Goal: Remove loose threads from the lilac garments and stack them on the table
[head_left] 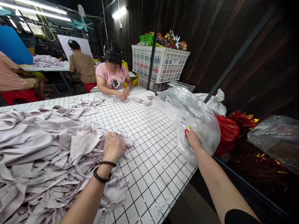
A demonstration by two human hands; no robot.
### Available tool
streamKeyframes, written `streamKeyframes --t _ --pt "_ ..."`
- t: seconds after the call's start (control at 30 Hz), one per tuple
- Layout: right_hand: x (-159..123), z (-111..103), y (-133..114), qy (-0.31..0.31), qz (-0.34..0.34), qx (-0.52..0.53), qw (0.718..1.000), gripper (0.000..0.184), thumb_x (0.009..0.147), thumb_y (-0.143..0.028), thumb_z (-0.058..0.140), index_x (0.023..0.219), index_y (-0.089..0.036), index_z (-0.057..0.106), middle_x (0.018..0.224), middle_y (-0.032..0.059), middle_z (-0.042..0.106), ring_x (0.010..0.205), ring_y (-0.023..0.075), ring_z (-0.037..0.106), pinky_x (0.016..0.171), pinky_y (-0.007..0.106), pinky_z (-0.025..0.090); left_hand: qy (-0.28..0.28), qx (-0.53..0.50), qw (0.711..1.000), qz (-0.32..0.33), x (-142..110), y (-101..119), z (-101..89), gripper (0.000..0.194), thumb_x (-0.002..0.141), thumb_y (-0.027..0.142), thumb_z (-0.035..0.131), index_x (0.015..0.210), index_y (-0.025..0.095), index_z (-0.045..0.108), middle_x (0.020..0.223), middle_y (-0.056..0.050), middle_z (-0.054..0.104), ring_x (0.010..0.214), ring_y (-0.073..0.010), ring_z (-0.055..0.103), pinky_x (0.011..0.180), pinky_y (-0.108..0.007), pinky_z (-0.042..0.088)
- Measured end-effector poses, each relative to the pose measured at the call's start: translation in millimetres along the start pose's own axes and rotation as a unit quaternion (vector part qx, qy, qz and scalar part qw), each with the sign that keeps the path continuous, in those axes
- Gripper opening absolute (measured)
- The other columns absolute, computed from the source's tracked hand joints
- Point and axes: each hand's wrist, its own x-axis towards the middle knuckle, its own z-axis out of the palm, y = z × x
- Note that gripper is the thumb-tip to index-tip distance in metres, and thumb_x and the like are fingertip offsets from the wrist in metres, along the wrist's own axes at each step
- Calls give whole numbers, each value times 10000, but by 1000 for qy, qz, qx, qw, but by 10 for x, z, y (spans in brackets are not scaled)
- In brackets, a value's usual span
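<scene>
My left hand (114, 144) is closed at the right edge of a big heap of pale lilac fabric pieces (56, 149), its fingers curled on a fabric piece (127, 141). Two dark bead bracelets circle that wrist. My right hand (194, 137) reaches out to the right and grips scissors (186, 133) with red handles, their blades pointing away. Around the scissors bulges a large clear plastic bag (187, 102), which my right hand touches or sits against; some of the fingers are hidden.
The white table (144, 124) has a black grid and carries thread scraps. Across it a person (113, 74) handles fabric strips. White crates (161, 63) stand behind a dark post (154, 43). A red bag (226, 133) lies right of the table. Other people sit at the far left.
</scene>
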Motion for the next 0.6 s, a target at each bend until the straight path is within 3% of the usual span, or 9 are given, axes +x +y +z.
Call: streamKeyframes --t 0.1,0.2,0.27,0.33,0.43,0.53,0.6 --pt "64 -101 -163 56 -16 28 998 299 874 -73 391 1134 -34 532 1057 249 619 958 270 601 790 335 420 40 -106 989 96 -245 321 -32 334 821 294 568 1086 106 488 1300 -211 408 1252 -329 388 1001 -469 378" --pt "67 -303 -364 96 -57 55 992 247 901 -154 390 1076 -87 551 1002 187 642 886 236 615 740 296 420 -14 -258 936 238 -514 712 -60 243 876 265 512 1097 166 514 1286 -137 480 1225 -246 445 1027 -417 384" --pt "27 -518 -489 134 -77 88 984 235 911 -216 389 1048 -117 553 964 143 652 850 214 611 724 281 419 -60 -332 894 294 -635 929 -79 238 906 254 472 1131 202 532 1255 -101 529 1193 -218 481 1014 -405 403" --pt "-52 -786 -592 189 -92 163 964 216 886 -255 424 1003 -133 558 878 101 655 764 195 598 677 271 415 -82 -392 870 288 -676 1078 -93 250 924 251 442 1149 218 545 1179 -85 581 1130 -200 524 983 -388 429" --pt "-246 -1206 -722 219 -151 299 917 102 786 -257 539 818 -165 568 692 25 608 607 155 527 575 256 377 -80 -462 860 204 -603 1197 -98 318 911 277 474 1220 213 510 1173 -91 577 1031 -185 564 913 -361 467" --pt "-509 -1526 -866 126 -235 422 866 98 727 -249 608 730 -183 536 651 -13 565 573 122 490 542 238 364 -68 -497 851 154 -473 1246 -101 599 804 331 638 1340 208 400 1322 -119 476 1100 -215 524 936 -381 445" --pt "-675 -1663 -968 26 -277 516 810 151 718 -262 640 719 -189 508 672 -23 558 572 106 491 538 226 380 -87 -523 835 150 -419 1240 -114 608 750 346 693 1290 194 460 1283 -116 512 1104 -230 518 950 -388 426"
